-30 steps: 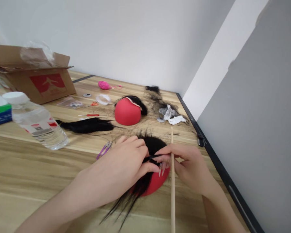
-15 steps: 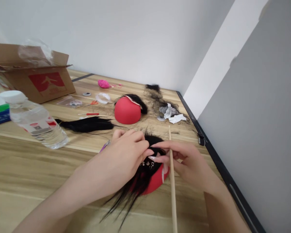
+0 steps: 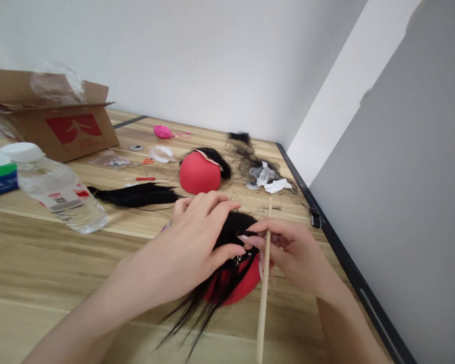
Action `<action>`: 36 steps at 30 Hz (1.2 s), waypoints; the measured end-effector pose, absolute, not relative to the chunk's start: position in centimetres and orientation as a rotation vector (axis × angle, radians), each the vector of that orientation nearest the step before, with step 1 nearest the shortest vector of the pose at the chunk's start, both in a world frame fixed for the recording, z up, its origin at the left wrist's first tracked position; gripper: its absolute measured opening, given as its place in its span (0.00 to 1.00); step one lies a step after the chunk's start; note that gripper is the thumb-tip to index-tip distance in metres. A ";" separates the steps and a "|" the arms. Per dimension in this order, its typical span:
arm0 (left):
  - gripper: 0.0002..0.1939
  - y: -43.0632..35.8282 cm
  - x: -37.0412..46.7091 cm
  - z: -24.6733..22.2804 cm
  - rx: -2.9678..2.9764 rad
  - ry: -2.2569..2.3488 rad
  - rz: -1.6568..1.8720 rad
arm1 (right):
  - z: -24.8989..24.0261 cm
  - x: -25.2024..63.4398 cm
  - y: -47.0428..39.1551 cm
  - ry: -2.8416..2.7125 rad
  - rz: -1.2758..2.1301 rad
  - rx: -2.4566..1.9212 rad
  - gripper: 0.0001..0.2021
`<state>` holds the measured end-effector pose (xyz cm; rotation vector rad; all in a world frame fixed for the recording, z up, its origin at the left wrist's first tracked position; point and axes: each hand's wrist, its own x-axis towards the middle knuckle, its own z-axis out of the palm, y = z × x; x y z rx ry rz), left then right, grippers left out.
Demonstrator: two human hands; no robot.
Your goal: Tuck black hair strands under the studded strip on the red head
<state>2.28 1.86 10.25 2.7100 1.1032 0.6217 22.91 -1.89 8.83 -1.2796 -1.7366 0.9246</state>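
In the head view, a red dome-shaped form point(image 3: 242, 290) carries black hair point(image 3: 233, 227), with loose strands trailing toward me. Small shiny clips point(image 3: 237, 260) sit in that hair. My left hand point(image 3: 199, 237) lies over the hair's left side, thumb and index finger spread apart. From the right, my right hand point(image 3: 288, 247) pinches at the hair with thumb and fingertips. A thin wooden stick point(image 3: 264, 298) is held in the same hand, pointing away from me. What lies under my left palm is hidden.
Beyond stands a second red dome point(image 3: 199, 173) with black hair. A black hair bundle point(image 3: 140, 195), a red-handled tool point(image 3: 145, 178) and orange-handled scissors point(image 3: 147, 161) lie left. Nearer are a tilted water bottle point(image 3: 62, 194) and a cardboard box point(image 3: 60, 129). Crumpled tissue point(image 3: 265, 174) lies right.
My left thumb and index finger have parted from their pinch at the hair. My right hand has shifted slightly right, and the stick's near end has swung left.
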 end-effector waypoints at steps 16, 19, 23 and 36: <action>0.17 1.5 3.3 10.6 2.814 0.957 0.499 | 8.6 22.7 -1.8 -1.806 0.727 -1.262 0.05; 0.15 1.5 3.5 11.2 2.723 0.901 0.619 | 8.4 22.6 -1.8 -1.748 0.868 -1.194 0.05; 0.14 1.9 3.4 11.5 2.466 0.708 0.730 | 8.3 22.3 -1.9 -1.630 1.097 -1.077 0.03; 0.15 2.3 4.8 11.1 1.748 0.566 0.864 | 8.5 20.7 -1.8 -1.389 1.500 -0.992 0.15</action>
